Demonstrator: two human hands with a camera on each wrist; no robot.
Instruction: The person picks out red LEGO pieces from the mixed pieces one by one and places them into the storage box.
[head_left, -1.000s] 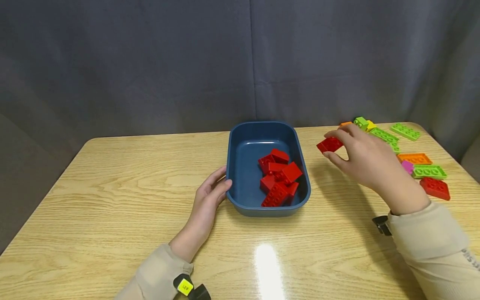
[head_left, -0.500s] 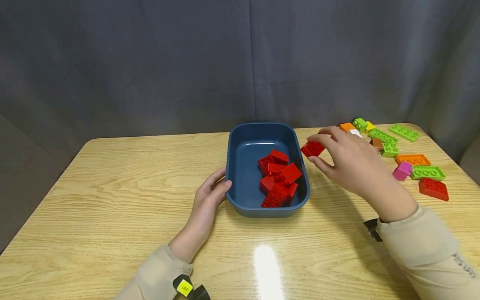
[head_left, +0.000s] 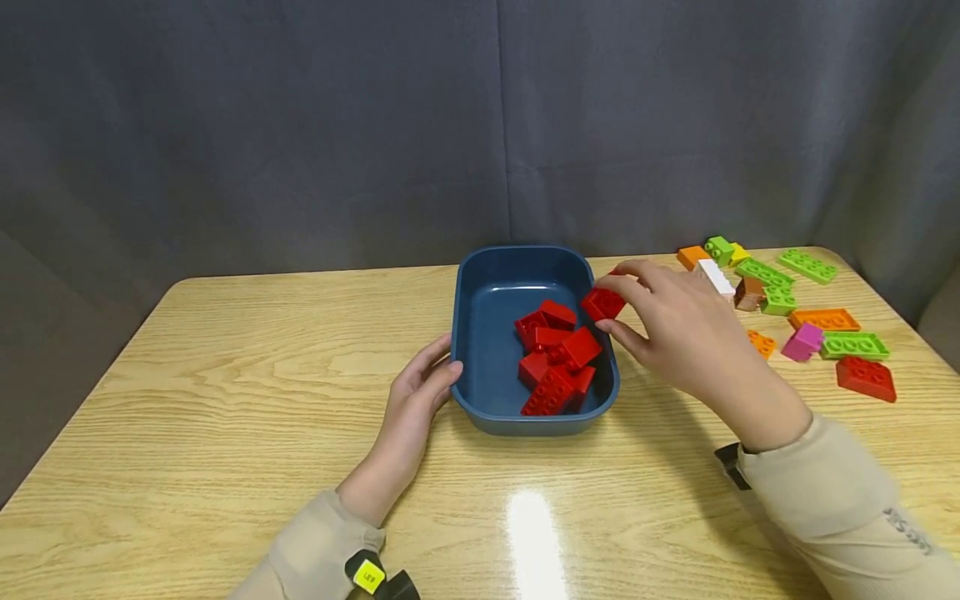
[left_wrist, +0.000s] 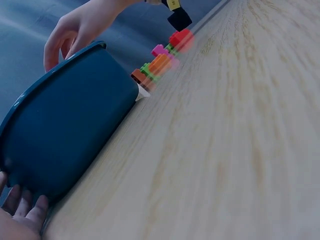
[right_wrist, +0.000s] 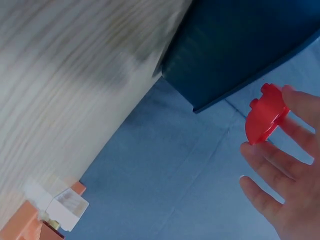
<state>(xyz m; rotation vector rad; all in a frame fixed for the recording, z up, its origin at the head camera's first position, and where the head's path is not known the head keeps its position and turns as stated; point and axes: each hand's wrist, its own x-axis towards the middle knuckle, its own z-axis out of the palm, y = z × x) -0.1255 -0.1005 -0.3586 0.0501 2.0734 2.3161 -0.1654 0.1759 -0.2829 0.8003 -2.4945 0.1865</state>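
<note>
A dark blue plastic bin (head_left: 491, 354) stands mid-table in the head view, several red toy bricks (head_left: 551, 390) heaped in its right half. My left hand (head_left: 411, 404) grips its left side, thumb at the rim and fingers along the outer wall. Over the right rim, my right hand (head_left: 671, 329) pinches a red brick (head_left: 602, 304) between thumb and fingertips. In the right wrist view, this brick (right_wrist: 265, 114) shows a rounded side and studs, held above the bin's rim. The left wrist view shows the bin's outer wall (left_wrist: 70, 120) with the left fingers (left_wrist: 35, 212) against it.
At the table's right lie several loose bricks: a red one (head_left: 866, 377), a magenta one (head_left: 803, 342), a lime plate (head_left: 855, 345), an orange plate (head_left: 825, 319), a white one (head_left: 715, 277) and a brown one (head_left: 749, 293). A grey curtain (head_left: 337, 142) hangs behind the wooden table (head_left: 247, 400).
My right hand has moved left with the red brick, from beside the bin to over its right rim, uncovering white, brown and orange bricks. The left hand and bin have stayed put.
</note>
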